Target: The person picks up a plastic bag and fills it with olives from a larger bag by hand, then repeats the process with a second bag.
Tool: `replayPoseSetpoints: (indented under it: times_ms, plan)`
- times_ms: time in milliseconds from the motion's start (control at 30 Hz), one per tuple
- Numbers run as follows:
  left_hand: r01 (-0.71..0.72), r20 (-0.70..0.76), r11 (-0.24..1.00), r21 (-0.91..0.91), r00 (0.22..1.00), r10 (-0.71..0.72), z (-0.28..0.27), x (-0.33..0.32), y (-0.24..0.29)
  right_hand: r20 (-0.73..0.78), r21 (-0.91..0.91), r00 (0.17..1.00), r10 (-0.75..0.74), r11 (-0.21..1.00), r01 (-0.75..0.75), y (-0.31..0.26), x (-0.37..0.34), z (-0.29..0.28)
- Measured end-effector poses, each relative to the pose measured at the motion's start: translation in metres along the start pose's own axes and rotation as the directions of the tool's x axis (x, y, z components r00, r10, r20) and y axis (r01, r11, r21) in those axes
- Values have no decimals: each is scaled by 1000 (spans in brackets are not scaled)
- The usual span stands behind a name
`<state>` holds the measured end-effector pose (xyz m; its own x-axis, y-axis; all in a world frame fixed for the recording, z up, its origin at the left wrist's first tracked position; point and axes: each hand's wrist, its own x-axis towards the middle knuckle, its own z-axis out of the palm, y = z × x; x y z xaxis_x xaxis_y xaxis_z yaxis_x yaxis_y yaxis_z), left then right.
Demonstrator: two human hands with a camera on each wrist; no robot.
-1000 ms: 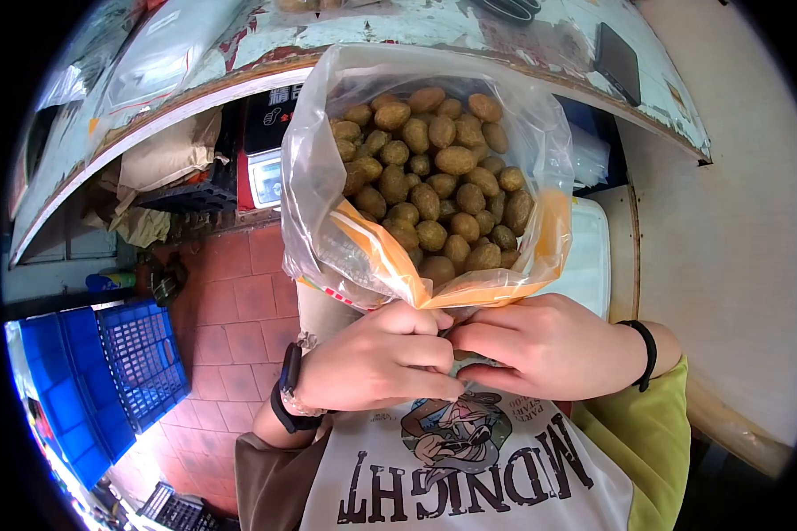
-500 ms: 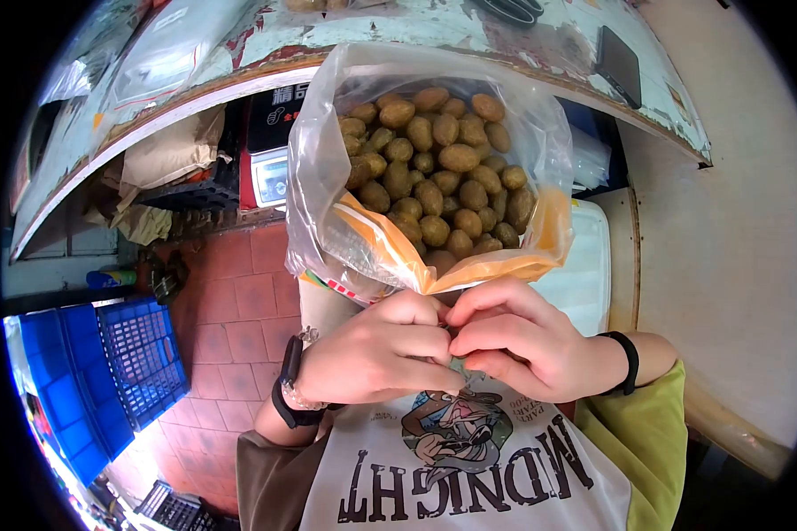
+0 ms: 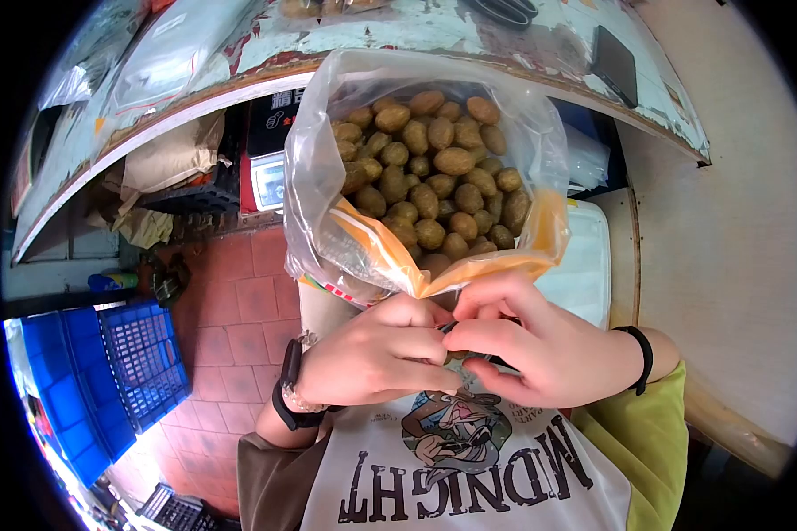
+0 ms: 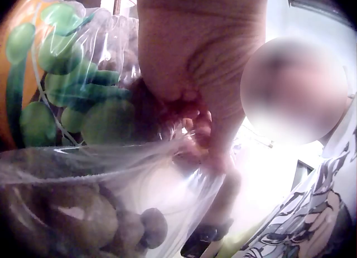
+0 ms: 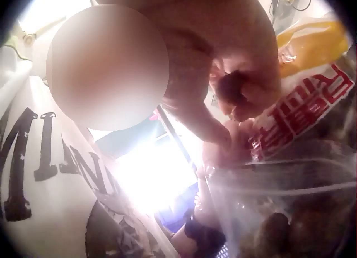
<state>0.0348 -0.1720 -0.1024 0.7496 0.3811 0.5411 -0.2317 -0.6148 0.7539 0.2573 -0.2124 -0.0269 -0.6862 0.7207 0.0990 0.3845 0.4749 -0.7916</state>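
A large clear plastic bag [image 3: 301,195] with an orange band stands open in front of me. Many oval brown-green fruits [image 3: 452,159] fill it. Just below its near rim, my left hand [image 3: 385,350] and right hand [image 3: 540,345] meet at the fingertips. Both have curled fingers and pinch a small dark thing [image 3: 450,327] between them, mostly hidden by the fingers. In the right wrist view, a dark rounded piece [image 5: 231,86] shows inside my right hand's fingers; its kind cannot be told. From the left wrist, green fruit printing [image 4: 61,85] shows on the bag.
A worn painted table [image 3: 398,31] runs along the far side, bearing a phone [image 3: 613,66] and plastic bags [image 3: 181,53]. Beneath it sits a scale [image 3: 270,181]. Blue crates [image 3: 142,363] stand on the tiled floor [image 3: 239,301] at left; a white lid [image 3: 584,265] lies at right.
My right hand has risen slightly, with its fingers spread more apart, and dark pieces now show between them. My left hand stays nearly in place. The bag's position has barely shifted.
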Motion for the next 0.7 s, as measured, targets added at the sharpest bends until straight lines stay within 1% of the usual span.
replayPoseSetpoints:
  times_ms: [33,167,233,267,333,367,433,467,500,533,567,600,667,700]
  plan:
    - [-8,-16,1000,15,1000,9,1,0,0,-29,10,999,-42,999,43,1,1,2]
    - [4,-25,1000,30,1000,-3,-1,-1,1,-13,37,996,-89,995,90,1,2,1]
    - [11,24,1000,17,1000,-12,-2,-2,1,48,128,999,-16,992,10,-2,-4,-8]
    - [11,23,1000,18,1000,-11,-2,-2,1,49,128,999,-16,992,10,-5,-5,-15]
    - [7,36,1000,-1,999,-7,-3,-2,1,135,72,990,36,996,-46,-13,-6,-35]
    - [2,35,1000,5,999,-2,-4,0,1,135,65,990,32,997,-41,-13,-8,-42]
    - [-18,40,997,77,999,15,-5,2,2,-4,99,997,-76,992,76,-14,-9,-56]
    - [-6,48,996,89,999,2,-5,2,3,-83,45,996,-37,998,41,-19,-6,-65]
    - [-11,50,996,93,999,6,-5,3,4,-86,40,996,-40,998,43,-22,-2,-71]
    - [-15,47,994,108,999,10,-5,3,3,-120,-97,990,70,992,-82,-23,3,-76]
    - [-20,44,992,123,999,14,-4,4,3,-170,-226,970,173,951,-209,-22,8,-81]
    - [-26,47,992,126,999,20,-3,5,3,-176,-231,970,170,950,-208,-16,14,-82]
    - [-22,29,993,119,999,19,-3,5,4,-45,-427,981,187,884,-188,2,29,-85]
    - [-25,30,992,124,999,22,-3,5,5,-47,-430,982,182,884,-185,8,36,-89]
